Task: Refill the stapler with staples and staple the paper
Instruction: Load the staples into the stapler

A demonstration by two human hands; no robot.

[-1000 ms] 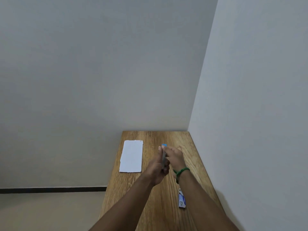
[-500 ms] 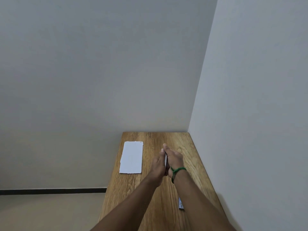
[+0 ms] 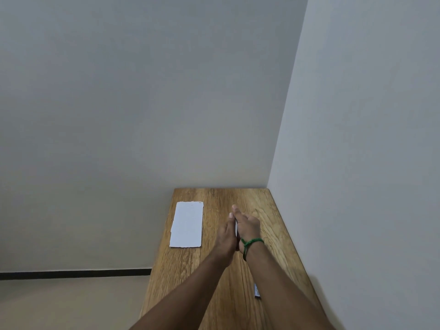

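Observation:
My left hand point(image 3: 226, 236) and my right hand point(image 3: 247, 226) press together above the middle of the wooden table point(image 3: 273, 229), with the stapler point(image 3: 236, 227) clasped between them. Only a thin pale sliver of the stapler shows between the palms; the rest is hidden. A green band circles my right wrist. The white paper point(image 3: 187, 224) lies flat at the table's left side, apart from both hands. A small blue-and-white staple box point(image 3: 257, 291) peeks out beside my right forearm, mostly covered.
The table stands in a corner, with a grey wall behind and a white wall close on the right. Its left edge drops to the floor, where a dark skirting line runs along the wall.
The stapler's blue tip, visible a second ago above my fingers, is now covered. My hands have closed tighter around it and shifted slightly nearer.

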